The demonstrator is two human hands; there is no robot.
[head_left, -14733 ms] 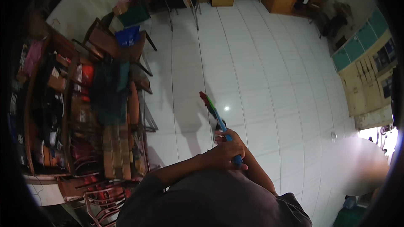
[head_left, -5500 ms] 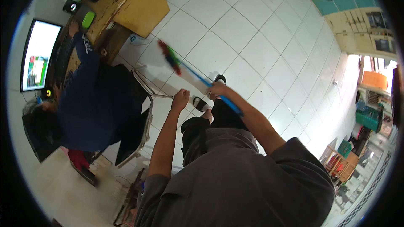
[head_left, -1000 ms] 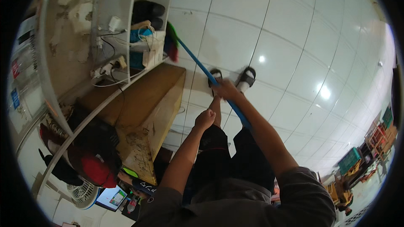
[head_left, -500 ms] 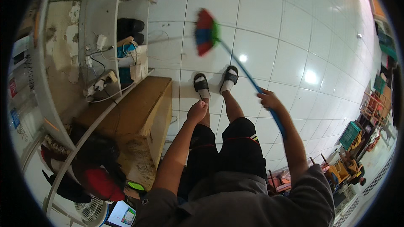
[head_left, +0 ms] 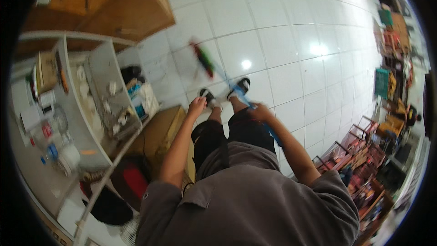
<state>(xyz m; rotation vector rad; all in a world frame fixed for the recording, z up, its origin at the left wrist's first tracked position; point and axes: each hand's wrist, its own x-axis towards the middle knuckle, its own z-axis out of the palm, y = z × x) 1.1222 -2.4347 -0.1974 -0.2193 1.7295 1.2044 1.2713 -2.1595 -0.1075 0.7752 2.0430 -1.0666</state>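
A broom with a blue handle point(head_left: 275, 136) is gripped by my right hand point(head_left: 260, 112), its fingers closed round the shaft in front of my right thigh. Its head point(head_left: 203, 59), with red and green bristles, is smeared by motion over the tiles, ahead of my feet. My left hand point(head_left: 197, 106) hangs in front of my left leg with its fingers curled, apart from the broom; I see nothing in it. Dark sandals point(head_left: 241, 86) over white socks are on my feet, close behind the broom head.
On the left stand an open white shelf unit point(head_left: 88, 95) with cables and small items, and a brown wooden box point(head_left: 157, 130). A wooden cabinet point(head_left: 132, 13) is at the far left. Stacked reddish chairs point(head_left: 350, 148) and a green crate point(head_left: 381, 83) line the right side of the tiled floor point(head_left: 291, 70).
The broom head has swung left and nearer my feet, and my right hand has come in toward my body. My view has shifted, showing more of the cabinet and chairs.
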